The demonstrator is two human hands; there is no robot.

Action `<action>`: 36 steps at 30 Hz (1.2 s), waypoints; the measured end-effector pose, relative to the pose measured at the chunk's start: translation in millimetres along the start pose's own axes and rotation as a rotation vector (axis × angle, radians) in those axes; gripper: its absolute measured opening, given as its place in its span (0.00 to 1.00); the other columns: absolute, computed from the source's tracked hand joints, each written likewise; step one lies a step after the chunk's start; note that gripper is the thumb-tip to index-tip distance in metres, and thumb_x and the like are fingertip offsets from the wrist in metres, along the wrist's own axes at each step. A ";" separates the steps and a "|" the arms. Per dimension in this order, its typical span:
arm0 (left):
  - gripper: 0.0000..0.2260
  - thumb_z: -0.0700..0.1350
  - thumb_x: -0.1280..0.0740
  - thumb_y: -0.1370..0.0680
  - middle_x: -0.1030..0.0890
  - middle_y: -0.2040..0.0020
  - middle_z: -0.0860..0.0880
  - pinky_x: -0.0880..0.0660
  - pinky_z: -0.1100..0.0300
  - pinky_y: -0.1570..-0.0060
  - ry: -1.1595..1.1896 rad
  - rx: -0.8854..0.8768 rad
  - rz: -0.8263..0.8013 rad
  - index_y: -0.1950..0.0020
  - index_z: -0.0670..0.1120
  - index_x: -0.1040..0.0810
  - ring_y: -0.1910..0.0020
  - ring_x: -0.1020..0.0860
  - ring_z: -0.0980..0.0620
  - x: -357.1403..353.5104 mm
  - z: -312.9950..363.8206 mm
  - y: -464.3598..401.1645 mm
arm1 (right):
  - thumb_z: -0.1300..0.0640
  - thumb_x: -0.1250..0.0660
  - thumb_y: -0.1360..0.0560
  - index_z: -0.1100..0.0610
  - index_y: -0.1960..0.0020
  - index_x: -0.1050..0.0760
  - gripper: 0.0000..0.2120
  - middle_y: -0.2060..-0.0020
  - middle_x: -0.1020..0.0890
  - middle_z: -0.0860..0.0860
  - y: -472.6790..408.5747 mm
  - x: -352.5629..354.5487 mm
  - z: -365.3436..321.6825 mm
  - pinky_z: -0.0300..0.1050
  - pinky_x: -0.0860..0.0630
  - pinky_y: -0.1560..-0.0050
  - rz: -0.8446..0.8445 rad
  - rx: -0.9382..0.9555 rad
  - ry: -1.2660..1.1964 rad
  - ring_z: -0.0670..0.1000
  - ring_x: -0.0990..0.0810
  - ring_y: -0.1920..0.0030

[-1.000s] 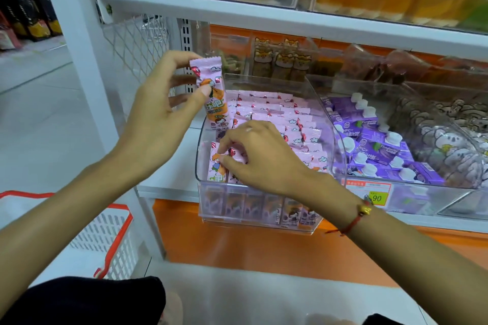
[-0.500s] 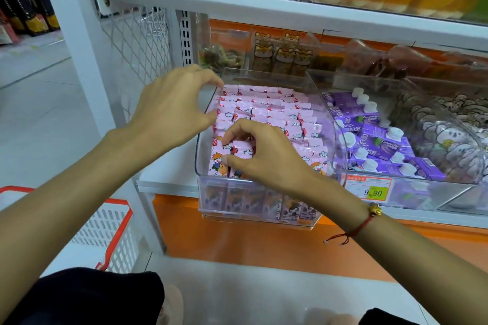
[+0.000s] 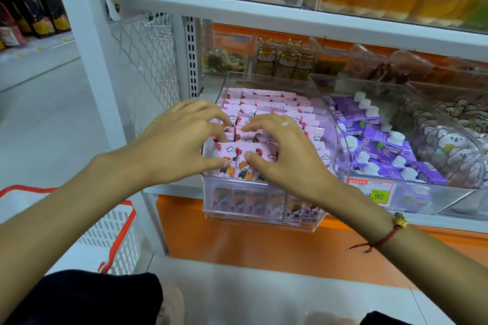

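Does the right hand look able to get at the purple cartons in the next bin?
Probably yes. The right hand is on the pink packets; the purple cartons lie just to its right in an open-topped bin, with only the clear wall between bins to lift over.

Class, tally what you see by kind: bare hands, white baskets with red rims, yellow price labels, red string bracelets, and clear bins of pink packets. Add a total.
Bare hands: 2 (left hand, right hand)
White plastic basket with red rim: 1
Yellow price label: 1
Red string bracelet: 1
Clear plastic bin of pink packets: 1
Total: 6
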State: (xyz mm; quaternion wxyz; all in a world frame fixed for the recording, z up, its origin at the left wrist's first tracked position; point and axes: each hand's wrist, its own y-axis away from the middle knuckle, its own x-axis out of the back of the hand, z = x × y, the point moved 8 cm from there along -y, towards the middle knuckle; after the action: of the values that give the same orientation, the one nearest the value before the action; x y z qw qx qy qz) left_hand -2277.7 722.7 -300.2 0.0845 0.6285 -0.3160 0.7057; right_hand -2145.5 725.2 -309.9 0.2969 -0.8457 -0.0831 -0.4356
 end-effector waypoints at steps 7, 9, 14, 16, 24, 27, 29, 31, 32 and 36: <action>0.13 0.55 0.29 0.28 0.21 0.47 0.57 0.26 0.51 0.47 0.240 0.226 0.255 0.45 0.55 0.24 0.44 0.25 0.53 27.5 -13.6 12.3 | 0.55 0.42 0.20 0.53 0.42 0.21 0.12 0.51 0.21 0.47 -20.8 -3.3 9.6 0.36 0.29 0.57 -0.060 -0.075 -0.007 0.44 0.26 0.57; 0.12 0.51 0.28 0.28 0.20 0.51 0.59 0.25 0.52 0.45 0.373 0.252 0.319 0.46 0.54 0.23 0.47 0.22 0.55 34.6 -16.4 15.4 | 0.52 0.36 0.22 0.53 0.41 0.22 0.12 0.55 0.22 0.47 -39.6 -9.7 11.5 0.33 0.32 0.62 -0.149 -0.122 -0.060 0.40 0.28 0.62; 0.11 0.45 0.29 0.25 0.20 0.43 0.55 0.26 0.58 0.37 0.662 0.271 0.464 0.45 0.48 0.25 0.41 0.22 0.58 46.4 -17.7 19.3 | 0.54 0.27 0.28 0.55 0.42 0.21 0.16 0.61 0.21 0.50 -69.7 -24.7 13.9 0.41 0.30 0.57 -0.389 -0.137 0.027 0.44 0.28 0.65; 0.10 0.42 0.29 0.25 0.20 0.43 0.57 0.26 0.63 0.40 0.771 0.285 0.511 0.46 0.48 0.27 0.44 0.21 0.61 48.8 -18.8 19.9 | 0.55 0.27 0.29 0.55 0.48 0.18 0.11 0.67 0.23 0.46 -76.7 -22.1 13.3 0.43 0.27 0.58 -0.322 -0.132 0.051 0.44 0.28 0.67; 0.13 0.41 0.31 0.23 0.20 0.46 0.59 0.25 0.66 0.48 0.898 0.258 0.756 0.48 0.56 0.32 0.46 0.20 0.60 72.9 -9.3 25.0 | 0.56 0.41 0.19 0.57 0.45 0.20 0.12 0.54 0.18 0.50 -53.2 19.2 11.4 0.37 0.27 0.56 -0.088 -0.226 -0.254 0.41 0.23 0.58; 0.13 0.41 0.31 0.23 0.20 0.49 0.59 0.26 0.70 0.53 0.978 0.195 0.743 0.47 0.55 0.32 0.51 0.21 0.65 74.3 13.2 18.3 | 0.50 0.45 0.18 0.50 0.44 0.21 0.14 0.51 0.17 0.46 -21.8 46.3 0.6 0.36 0.25 0.50 -0.022 -0.243 -0.582 0.42 0.21 0.52; 0.12 0.40 0.31 0.24 0.20 0.52 0.57 0.26 0.71 0.53 1.054 0.183 0.668 0.47 0.54 0.30 0.55 0.21 0.66 63.6 29.2 9.7 | 0.45 0.44 0.20 0.44 0.43 0.23 0.13 0.49 0.18 0.43 3.2 50.6 -10.6 0.38 0.26 0.45 -0.087 -0.220 -0.639 0.41 0.20 0.48; 0.12 0.40 0.30 0.25 0.18 0.52 0.56 0.24 0.67 0.50 1.139 0.201 0.584 0.47 0.52 0.28 0.55 0.20 0.64 47.4 42.0 2.0 | 0.47 0.39 0.21 0.43 0.42 0.24 0.10 0.51 0.18 0.46 24.5 49.5 -17.3 0.33 0.24 0.53 -0.104 -0.205 -0.629 0.40 0.19 0.56; 0.12 0.41 0.30 0.25 0.17 0.51 0.56 0.24 0.66 0.48 1.187 0.220 0.545 0.45 0.52 0.26 0.53 0.19 0.62 38.4 46.6 -0.7 | 0.51 0.37 0.22 0.47 0.41 0.24 0.10 0.51 0.18 0.50 31.4 49.5 -15.8 0.33 0.24 0.58 -0.069 -0.224 -0.639 0.41 0.20 0.60; 0.18 0.46 0.31 0.24 0.20 0.42 0.55 0.23 0.59 0.43 1.296 0.305 0.440 0.35 0.52 0.27 0.45 0.20 0.61 8.1 57.9 -5.3 | 0.56 0.34 0.24 0.56 0.39 0.24 0.14 0.53 0.18 0.54 47.7 49.4 10.4 0.40 0.23 0.53 0.055 -0.406 -0.722 0.45 0.19 0.58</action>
State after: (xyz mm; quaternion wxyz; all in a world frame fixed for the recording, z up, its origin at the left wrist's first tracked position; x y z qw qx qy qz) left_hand -2228.2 692.6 -290.2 0.0220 0.0075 -0.2195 0.9753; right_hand -2089.3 686.6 -296.2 0.0875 -0.9874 -0.0715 -0.1107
